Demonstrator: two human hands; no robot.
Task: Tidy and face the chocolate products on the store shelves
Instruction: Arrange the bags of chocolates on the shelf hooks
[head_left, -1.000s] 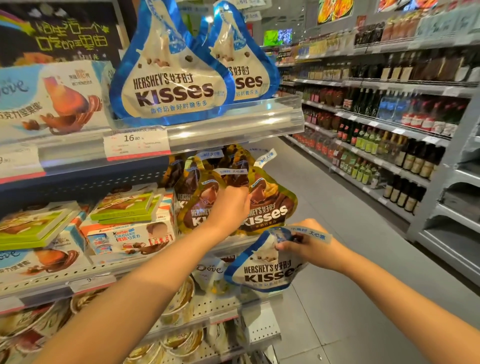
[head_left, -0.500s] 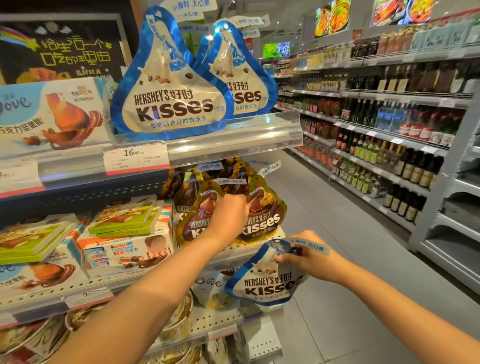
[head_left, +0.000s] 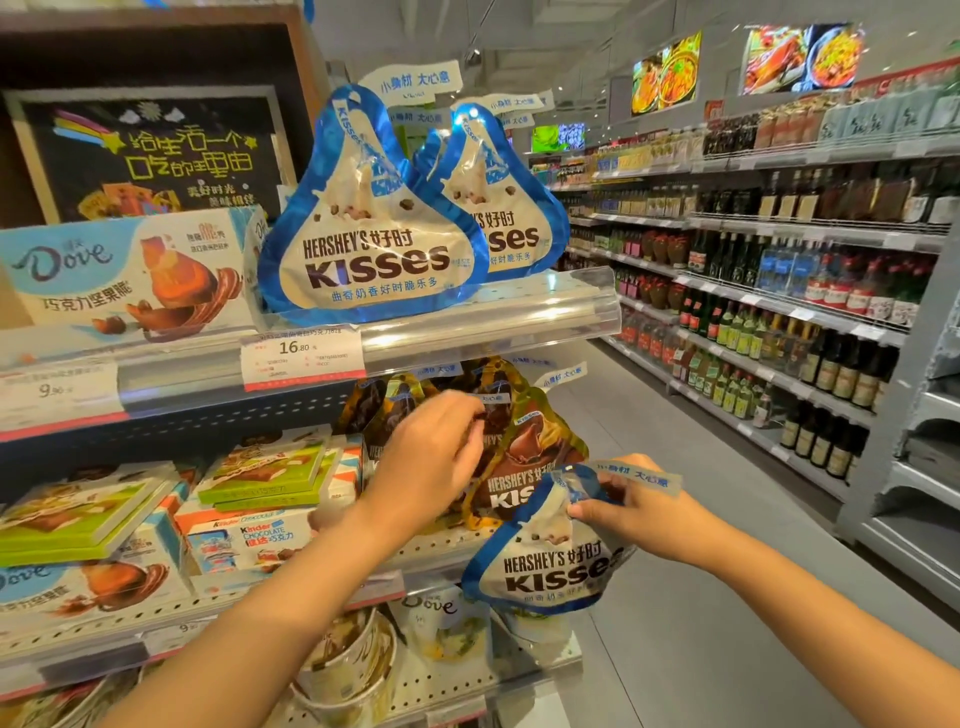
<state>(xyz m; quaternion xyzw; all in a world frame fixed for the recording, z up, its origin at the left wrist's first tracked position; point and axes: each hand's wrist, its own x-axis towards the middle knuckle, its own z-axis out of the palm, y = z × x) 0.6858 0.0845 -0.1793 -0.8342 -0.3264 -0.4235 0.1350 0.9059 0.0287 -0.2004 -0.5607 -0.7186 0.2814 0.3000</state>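
Note:
My right hand (head_left: 636, 512) pinches the top of a blue-and-white Hershey's Kisses bag (head_left: 545, 569), held in the air in front of the middle shelf's right end. My left hand (head_left: 434, 457) reaches into the row of brown-and-gold Kisses bags (head_left: 535, 457) on the middle shelf, fingers curled at one bag's top; whether it grips is unclear. Two more blue Kisses bags (head_left: 363, 249) stand upright on the top shelf (head_left: 493, 317), logos facing out, one behind the other.
Dove boxes (head_left: 124, 275) sit left on the top shelf. Green boxes (head_left: 265, 473) and Kinder cartons (head_left: 244, 535) fill the middle shelf's left. Dove tubs (head_left: 353, 660) lie below. An aisle floor (head_left: 675, 519) runs right, with bottle shelves (head_left: 789, 322) across it.
The view has tilted up, so the shelves sit lower in frame. My left hand has risen a little along the brown bags. My right hand still holds the blue bag in the same place.

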